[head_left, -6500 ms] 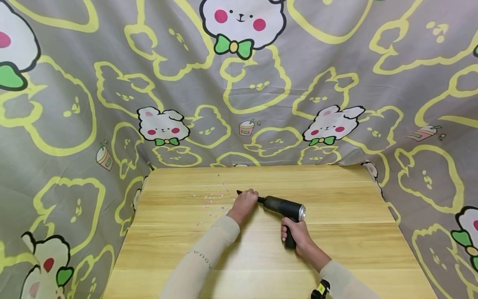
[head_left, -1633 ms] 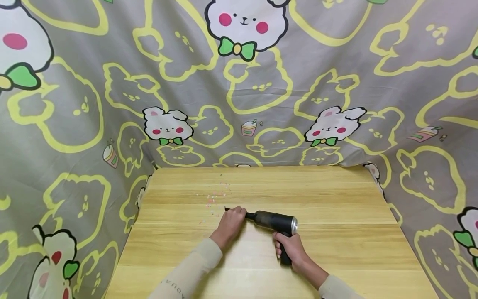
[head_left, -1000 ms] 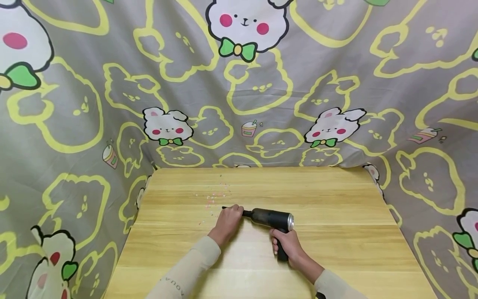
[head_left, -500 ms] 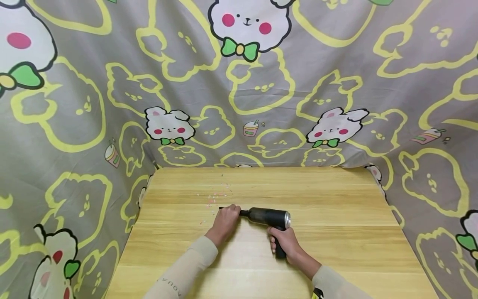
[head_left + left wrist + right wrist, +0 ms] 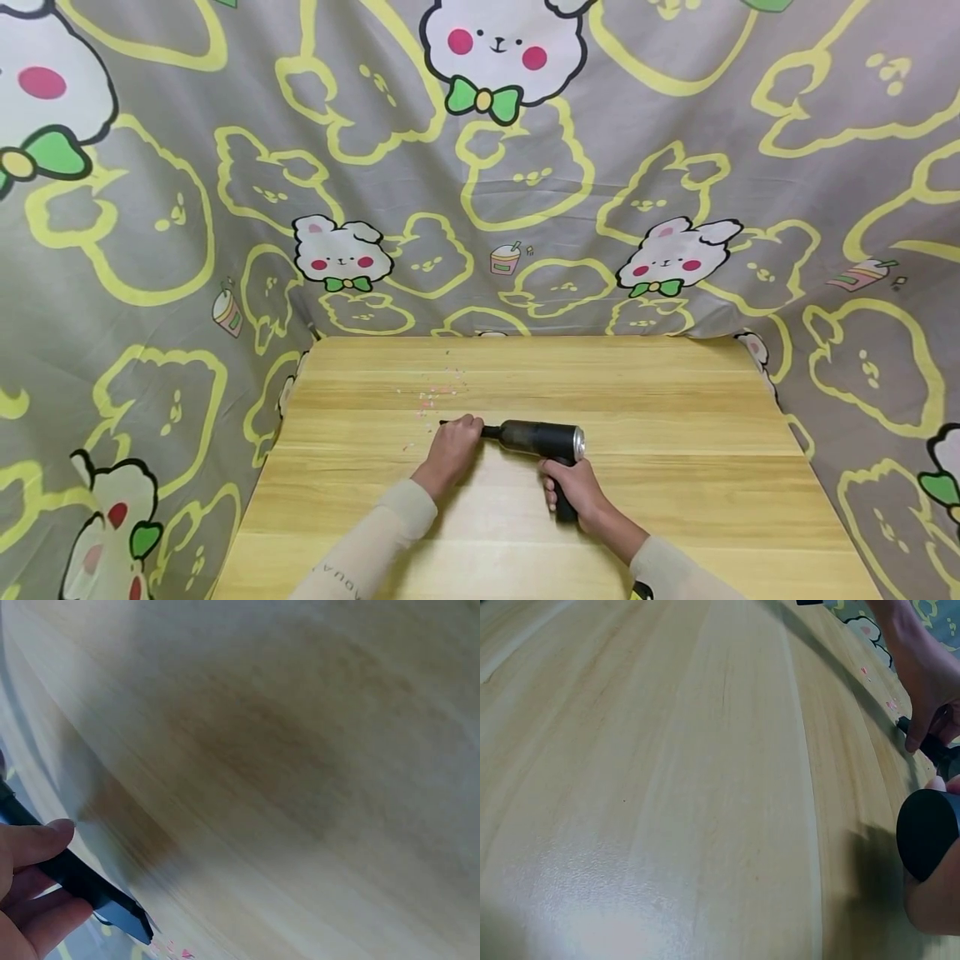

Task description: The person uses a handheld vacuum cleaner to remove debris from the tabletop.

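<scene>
A black pistol-shaped handheld device [image 5: 536, 437] with a silver rear cap lies level over the wooden table, its narrow nozzle pointing left. The right hand [image 5: 576, 490] grips its handle; the handle's dark round base [image 5: 928, 834] shows in the right wrist view. The left hand [image 5: 454, 445] holds the nozzle near its front, thumb on one side and fingers on the other in the left wrist view, where the slanted nozzle tip [image 5: 127, 918] sticks out past the fingers. Small pink and white bits [image 5: 426, 403] lie scattered just beyond the tip, some close to it.
The light wooden table [image 5: 675, 400] is enclosed at the back and sides by a grey curtain [image 5: 555, 142] with cartoon rabbits. A black and yellow object [image 5: 641, 591] shows at the right sleeve, at the bottom edge of the head view.
Compared with the earliest frame, both hands and the device have moved left and nearer the person. Over the last half second they have barely moved. Fewer bits show near the nozzle.
</scene>
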{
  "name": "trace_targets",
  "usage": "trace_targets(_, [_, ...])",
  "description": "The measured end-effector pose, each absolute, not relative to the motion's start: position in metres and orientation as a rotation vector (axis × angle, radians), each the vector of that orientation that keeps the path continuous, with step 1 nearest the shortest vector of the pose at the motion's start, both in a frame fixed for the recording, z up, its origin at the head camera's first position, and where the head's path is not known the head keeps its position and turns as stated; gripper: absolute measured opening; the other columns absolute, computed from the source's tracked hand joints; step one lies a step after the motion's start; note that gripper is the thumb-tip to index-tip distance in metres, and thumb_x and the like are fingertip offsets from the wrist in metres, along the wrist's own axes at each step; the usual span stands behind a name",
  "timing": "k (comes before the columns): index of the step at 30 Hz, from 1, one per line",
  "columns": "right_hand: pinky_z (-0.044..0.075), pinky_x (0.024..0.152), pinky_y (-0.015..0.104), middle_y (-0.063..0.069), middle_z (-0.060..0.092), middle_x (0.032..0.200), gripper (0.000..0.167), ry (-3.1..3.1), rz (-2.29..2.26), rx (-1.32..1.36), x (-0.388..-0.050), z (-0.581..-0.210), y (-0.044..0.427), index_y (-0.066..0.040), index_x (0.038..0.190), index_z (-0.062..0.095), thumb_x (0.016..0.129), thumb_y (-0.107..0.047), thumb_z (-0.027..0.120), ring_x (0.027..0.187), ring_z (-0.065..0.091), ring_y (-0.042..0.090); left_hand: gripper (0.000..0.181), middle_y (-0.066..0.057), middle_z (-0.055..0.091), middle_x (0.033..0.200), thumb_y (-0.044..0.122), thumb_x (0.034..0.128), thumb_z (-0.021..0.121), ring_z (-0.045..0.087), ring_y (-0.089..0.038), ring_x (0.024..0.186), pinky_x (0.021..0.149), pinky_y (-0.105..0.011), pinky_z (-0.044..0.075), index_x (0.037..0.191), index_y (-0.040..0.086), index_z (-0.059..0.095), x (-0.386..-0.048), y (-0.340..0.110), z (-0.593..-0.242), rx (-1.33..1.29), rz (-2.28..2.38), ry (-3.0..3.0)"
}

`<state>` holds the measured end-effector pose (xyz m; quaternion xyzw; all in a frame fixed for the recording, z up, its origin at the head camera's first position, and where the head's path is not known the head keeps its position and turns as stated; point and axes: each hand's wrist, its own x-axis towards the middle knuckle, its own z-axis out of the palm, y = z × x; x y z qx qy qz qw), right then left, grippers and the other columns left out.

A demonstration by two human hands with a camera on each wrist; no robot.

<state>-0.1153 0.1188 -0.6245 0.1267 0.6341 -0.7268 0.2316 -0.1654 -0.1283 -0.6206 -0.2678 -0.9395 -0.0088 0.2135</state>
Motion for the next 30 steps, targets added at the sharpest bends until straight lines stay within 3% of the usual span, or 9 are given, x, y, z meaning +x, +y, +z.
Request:
trace_targets(4, [0.054, 0.045, 0.03, 0.001, 0.053, 0.058, 0.024, 1.735, -2.004, 0.338, -0.113, -0.626, 0.121, -0.001, 0.08, 0.055, 0.097, -0.014, 0.066, 0.047, 0.05, 0.014, 0.017, -0.004, 0.069, 0.07, -0.01, 0.0788, 0.078, 0.065, -0.012, 0.056, 0.047, -0.019, 0.056, 0.082, 0.005, 0.071, -0.162, -0.128, -0.621, -0.751, -0.016, -2.601])
trace_targets(30, [0.054, 0.045, 0.028, 0.001, 0.054, 0.059, 0.022, 1.754, -2.008, 0.335, -0.103, -0.626, 0.11, 0.001, 0.082, 0.056, 0.096, -0.013, 0.066, 0.047, 0.051, 0.013, 0.012, -0.006, 0.07, 0.071, -0.006, 0.0838, 0.079, 0.066, -0.012, 0.055, 0.047, -0.018, 0.057, 0.084, 0.004, 0.073, -0.156, -0.137, -0.622, -0.777, -0.029, -2.592])
